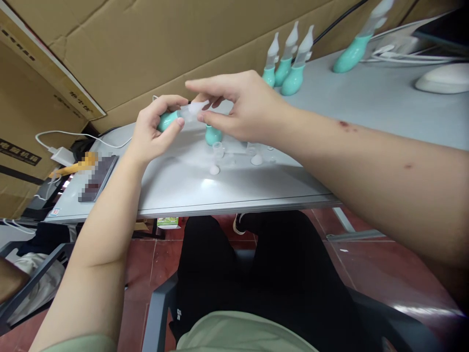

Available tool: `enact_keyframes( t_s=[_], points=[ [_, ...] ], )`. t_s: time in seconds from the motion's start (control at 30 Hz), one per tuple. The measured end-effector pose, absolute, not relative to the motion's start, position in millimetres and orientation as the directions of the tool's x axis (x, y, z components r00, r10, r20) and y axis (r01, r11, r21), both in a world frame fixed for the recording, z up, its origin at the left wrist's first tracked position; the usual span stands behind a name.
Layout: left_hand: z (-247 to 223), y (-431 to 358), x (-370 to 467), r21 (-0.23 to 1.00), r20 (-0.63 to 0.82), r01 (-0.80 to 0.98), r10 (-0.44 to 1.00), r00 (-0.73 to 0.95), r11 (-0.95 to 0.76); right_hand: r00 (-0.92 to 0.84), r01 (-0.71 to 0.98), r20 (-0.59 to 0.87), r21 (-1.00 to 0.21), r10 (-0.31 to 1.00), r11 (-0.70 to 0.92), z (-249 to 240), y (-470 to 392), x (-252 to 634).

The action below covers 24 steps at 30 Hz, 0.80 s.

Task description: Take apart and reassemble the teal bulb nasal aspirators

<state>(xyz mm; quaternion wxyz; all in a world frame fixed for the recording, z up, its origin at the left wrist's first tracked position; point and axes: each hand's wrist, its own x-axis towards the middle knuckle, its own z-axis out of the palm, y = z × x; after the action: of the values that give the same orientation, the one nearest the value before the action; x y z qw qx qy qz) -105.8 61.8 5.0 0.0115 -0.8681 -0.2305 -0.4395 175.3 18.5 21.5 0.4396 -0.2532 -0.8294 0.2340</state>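
My left hand [148, 128] is wrapped round the teal bulb of a nasal aspirator [169, 121], which lies nearly sideways. Its clear tube and soft white tip point right, into my right hand [245, 103]. There, thumb and curled fingers close about the tip, while the index finger stretches out above it. Under my right hand a loose teal bulb [213, 135] stands on the table, partly hidden. Close by lie small clear and white parts, among them a clear cup-like piece [218, 149] and two white domed pieces, one nearer the edge [214, 169] and one further right [257, 160].
Three upright aspirators [292, 80] stand at the back, and another leans [351, 55] further right. A white mouse [443, 78] lies at the far right. Left are a phone [98, 178] and a white charger [63, 155] with cable. Cardboard [164, 44] walls the back of the grey table [384, 107].
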Motion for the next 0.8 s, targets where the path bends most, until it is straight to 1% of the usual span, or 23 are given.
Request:
enact_keyframes(
  t_s=[0.07, 0.17, 0.27, 0.37, 0.47, 0.57, 0.67, 0.8],
  points=[
    [4, 67, -110, 0.222, 0.779, 0.42, 0.419, 0.466, -0.88, -0.449, 0.272, 0.657, -0.545, 0.606, 0.793, 21, 18, 176],
    [-1, 80, -118, 0.344, 0.769, 0.414, 0.506, 0.392, -0.843, -0.412, 0.367, 0.712, -0.441, 0.568, 0.819, 24, 18, 181],
    [-5, 91, -127, 0.469, 0.736, 0.386, 0.593, 0.327, -0.794, -0.42, 0.403, 0.71, -0.411, 0.565, 0.817, 30, 17, 186],
    [-5, 98, -135, 0.548, 0.702, 0.365, 0.651, 0.289, -0.752, -0.481, 0.41, 0.69, -0.368, 0.541, 0.835, 33, 18, 188],
    [-4, 101, -141, 0.58, 0.666, 0.385, 0.69, 0.282, -0.718, -0.527, 0.412, 0.678, -0.324, 0.513, 0.852, 32, 20, 187],
    [-5, 100, -145, 0.599, 0.583, 0.49, 0.764, 0.277, -0.634, -0.553, 0.414, 0.666, -0.302, 0.5, 0.859, 32, 21, 186],
    [-7, 98, -148, 0.593, 0.477, 0.615, 0.842, 0.251, -0.519, -0.559, 0.416, 0.656, -0.307, 0.507, 0.856, 33, 19, 186],
    [-5, 94, -149, 0.564, 0.409, 0.698, 0.883, 0.229, -0.442, -0.571, 0.435, 0.624, -0.32, 0.533, 0.841, 36, 16, 186]
  ],
)
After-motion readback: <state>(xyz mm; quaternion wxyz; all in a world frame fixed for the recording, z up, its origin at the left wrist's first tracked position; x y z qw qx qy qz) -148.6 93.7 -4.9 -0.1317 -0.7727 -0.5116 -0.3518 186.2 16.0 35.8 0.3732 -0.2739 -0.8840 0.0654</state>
